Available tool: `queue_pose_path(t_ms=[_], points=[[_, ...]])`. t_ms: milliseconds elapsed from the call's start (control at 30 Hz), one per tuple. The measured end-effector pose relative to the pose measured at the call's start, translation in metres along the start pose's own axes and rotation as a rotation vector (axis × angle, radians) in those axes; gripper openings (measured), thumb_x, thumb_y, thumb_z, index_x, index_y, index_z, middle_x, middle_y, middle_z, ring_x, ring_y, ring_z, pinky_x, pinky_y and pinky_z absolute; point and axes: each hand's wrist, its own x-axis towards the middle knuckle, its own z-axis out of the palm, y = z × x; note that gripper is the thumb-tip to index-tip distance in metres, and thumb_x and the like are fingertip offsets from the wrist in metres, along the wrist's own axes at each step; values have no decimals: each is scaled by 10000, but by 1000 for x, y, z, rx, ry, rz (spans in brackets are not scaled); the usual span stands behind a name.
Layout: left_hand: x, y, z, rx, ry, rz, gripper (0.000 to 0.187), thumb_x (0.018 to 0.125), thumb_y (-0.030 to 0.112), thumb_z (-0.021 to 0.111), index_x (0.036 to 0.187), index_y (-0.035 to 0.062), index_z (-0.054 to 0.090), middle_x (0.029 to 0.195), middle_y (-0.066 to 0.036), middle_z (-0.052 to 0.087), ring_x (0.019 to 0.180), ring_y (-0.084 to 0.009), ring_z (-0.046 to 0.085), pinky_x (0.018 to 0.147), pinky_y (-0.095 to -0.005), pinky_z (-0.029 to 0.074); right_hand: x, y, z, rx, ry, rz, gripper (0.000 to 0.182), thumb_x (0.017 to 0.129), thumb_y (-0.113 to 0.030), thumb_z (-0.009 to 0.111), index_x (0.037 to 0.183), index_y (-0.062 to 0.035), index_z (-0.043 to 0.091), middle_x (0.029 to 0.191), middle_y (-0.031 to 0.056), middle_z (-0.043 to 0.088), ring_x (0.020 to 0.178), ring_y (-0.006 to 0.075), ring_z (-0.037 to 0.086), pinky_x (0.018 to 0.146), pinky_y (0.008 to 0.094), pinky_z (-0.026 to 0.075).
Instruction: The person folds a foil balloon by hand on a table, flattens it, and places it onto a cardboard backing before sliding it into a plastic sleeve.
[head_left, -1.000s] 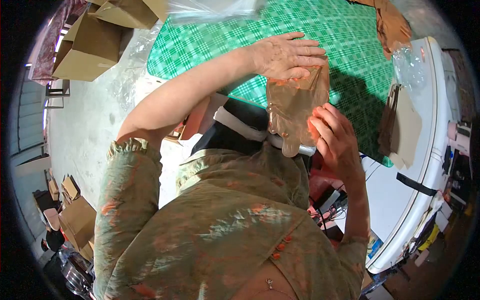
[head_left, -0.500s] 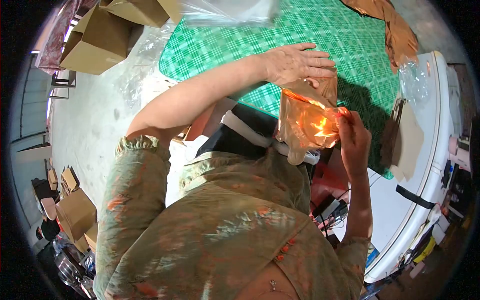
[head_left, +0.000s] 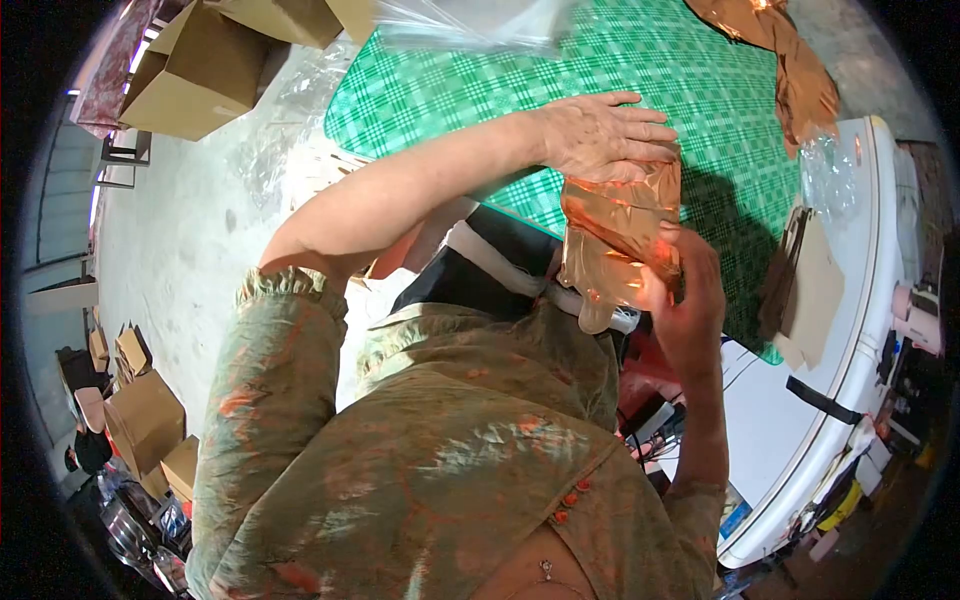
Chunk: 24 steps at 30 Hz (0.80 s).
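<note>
A shiny folded piece of copper-coloured foil lies at the near edge of a table with a green plaid cloth. A pale rounded tab of it hangs over the edge towards my lap. My left hand rests flat across the foil's far end, fingers stretched out to the right. At the foil's right side, my right hand is closed on its near right part, thumb and fingers bent. Part of the foil is hidden under both hands.
Clear plastic bags lie at the table's far edge. More copper foil hangs at the far right, above clear plastic wrap and flat card pieces. A white table stands right; cardboard boxes stand left.
My right hand has shifted left and slightly down, drawing the foil's right side inward so it lies flatter and narrower. My left hand still lies on the foil. The view has shifted slightly.
</note>
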Motion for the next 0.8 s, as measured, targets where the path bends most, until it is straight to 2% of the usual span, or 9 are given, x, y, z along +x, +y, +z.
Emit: queue_pose_path(t_ms=[33,133,167,267,400,433,533,567,800], points=[[0,0,1,-2,-1,-3,622,1127,553,317,1632,200,397,1710,-69,363,1601,-254,287,1338,-490,176,1,-13,-1,-172,-31,-33,600,729,-63,841,1292,-117,644,1384,120,621,1337,363,551,1109,522,423],[0,1,3,-20,32,-20,591,1116,558,366,1604,235,453,1708,-27,374,1602,-237,282,1334,-482,171,7,-41,13,-477,-66,-79,598,724,-170,869,1284,-136,660,1406,82,607,1367,310,534,1115,525,390],[0,0,4,-23,33,-19,590,1116,556,369,1601,232,456,1706,-27,377,1601,-236,284,1333,-484,172,6,-43,17,-487,-36,-132,526,772,-233,832,1268,-145,679,1367,76,623,1353,291,543,1094,535,394],[0,0,3,-27,34,-17,591,1115,554,377,1597,223,463,1703,-29,382,1599,-237,290,1332,-486,175,5,-38,34,-590,4,-192,400,850,-225,748,1238,-139,700,1339,73,630,1334,289,555,1089,539,396],[1,-1,3,-38,47,-11,598,1113,555,376,1593,212,475,1705,-31,378,1600,-238,286,1333,-486,173,19,-48,38,-560,53,-249,373,835,-195,690,1191,-89,710,1248,90,662,1254,291,605,1029,499,468],[1,-1,4,-42,54,-11,599,1112,555,375,1591,209,480,1706,-32,376,1601,-237,283,1333,-486,171,26,-46,42,-575,141,-307,359,815,-201,695,1154,-85,710,1129,72,674,1125,251,637,956,451,504],[0,-2,4,-11,50,10,627,1117,561,338,1615,188,420,1689,-68,397,1590,-272,310,1328,-511,193,33,-47,50,-541,103,-315,322,809,-208,700,1112,-101,708,986,35,634,958,209,626,877,418,508],[0,-3,3,-13,45,15,629,1116,560,341,1614,184,421,1687,-70,400,1590,-273,312,1328,-511,194,36,-47,51,-537,115,-340,308,801,-217,706,1092,-115,708,879,6,560,830,184,580,801,390,488],[1,-1,2,-38,31,8,613,1113,529,375,1605,167,432,1679,-70,411,1586,-271,319,1325,-515,201,36,-43,53,-402,46,-336,317,801,-232,722,1105,-143,720,862,8,536,816,190,575,743,366,443]])
